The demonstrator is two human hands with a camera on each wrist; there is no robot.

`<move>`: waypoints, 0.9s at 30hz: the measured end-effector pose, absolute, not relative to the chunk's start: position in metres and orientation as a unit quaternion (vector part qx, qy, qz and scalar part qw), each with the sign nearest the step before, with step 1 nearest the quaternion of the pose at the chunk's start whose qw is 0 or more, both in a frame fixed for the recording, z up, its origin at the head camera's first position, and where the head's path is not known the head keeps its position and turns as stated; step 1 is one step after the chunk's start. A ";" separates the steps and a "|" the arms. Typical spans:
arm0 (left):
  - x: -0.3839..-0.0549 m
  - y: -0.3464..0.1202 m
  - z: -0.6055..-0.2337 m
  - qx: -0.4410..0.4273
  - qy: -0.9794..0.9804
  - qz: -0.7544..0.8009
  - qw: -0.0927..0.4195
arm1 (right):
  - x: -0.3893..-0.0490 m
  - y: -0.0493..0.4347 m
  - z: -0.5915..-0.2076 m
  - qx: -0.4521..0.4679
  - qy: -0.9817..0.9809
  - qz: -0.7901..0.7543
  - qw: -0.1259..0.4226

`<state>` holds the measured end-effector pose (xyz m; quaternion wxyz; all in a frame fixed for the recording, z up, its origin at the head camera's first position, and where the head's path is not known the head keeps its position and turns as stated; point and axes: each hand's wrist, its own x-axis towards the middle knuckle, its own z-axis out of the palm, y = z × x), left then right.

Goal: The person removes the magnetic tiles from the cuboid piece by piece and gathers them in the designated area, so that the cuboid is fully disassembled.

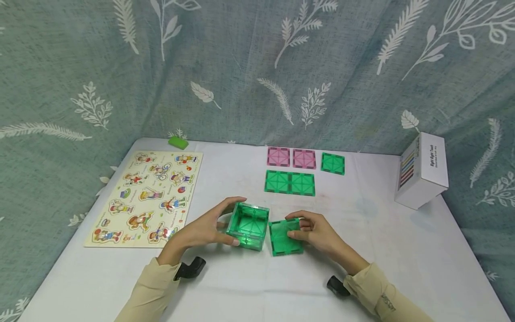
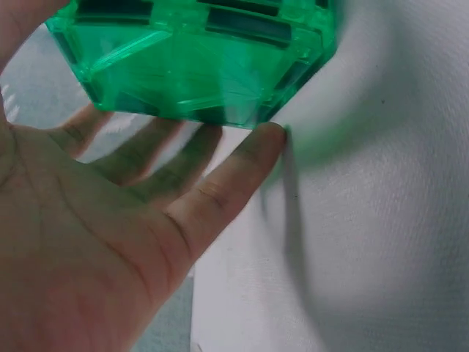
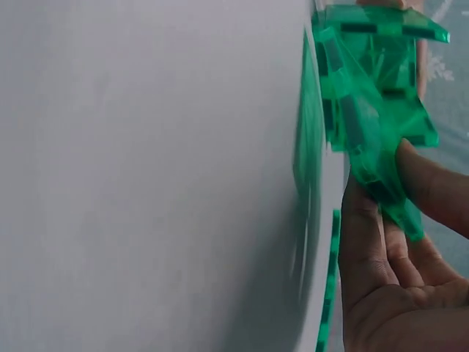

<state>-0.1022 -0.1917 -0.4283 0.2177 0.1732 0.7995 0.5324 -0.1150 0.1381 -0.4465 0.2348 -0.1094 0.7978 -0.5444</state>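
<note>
In the head view my left hand [image 1: 197, 230] holds a translucent green open-topped box of magnetic tiles [image 1: 248, 241], thumb at its near side and fingers round the far left. The left wrist view shows the box [image 2: 176, 73] close, with the fingers [image 2: 227, 183] along its edge. My right hand [image 1: 322, 232] pinches a green square magnetic tile [image 1: 283, 241] just right of the box. Seen from the right wrist, that tile [image 3: 363, 121] is tilted above the white table, its upper end overlapping the box; the thumb [image 3: 432, 180] lies on its face.
Beyond the hands lie two joined green tiles [image 1: 289, 183], two pink tiles [image 1: 291, 158] and a single green tile [image 1: 333, 163]. A picture puzzle board [image 1: 141, 197] is at left, a green block [image 1: 178, 142] behind it. A white box [image 1: 422, 170] stands far right.
</note>
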 end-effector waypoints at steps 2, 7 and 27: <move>-0.102 -0.192 -0.427 0.169 0.800 0.533 0.219 | -0.118 0.143 -0.447 -0.099 0.796 -0.548 0.238; -0.101 -0.196 -0.425 0.174 0.792 0.540 0.225 | -0.131 0.163 -0.446 -0.072 0.798 -0.554 0.228; -0.105 -0.195 -0.431 0.113 0.812 0.526 0.226 | -0.181 0.239 -0.432 0.059 0.846 -0.512 0.138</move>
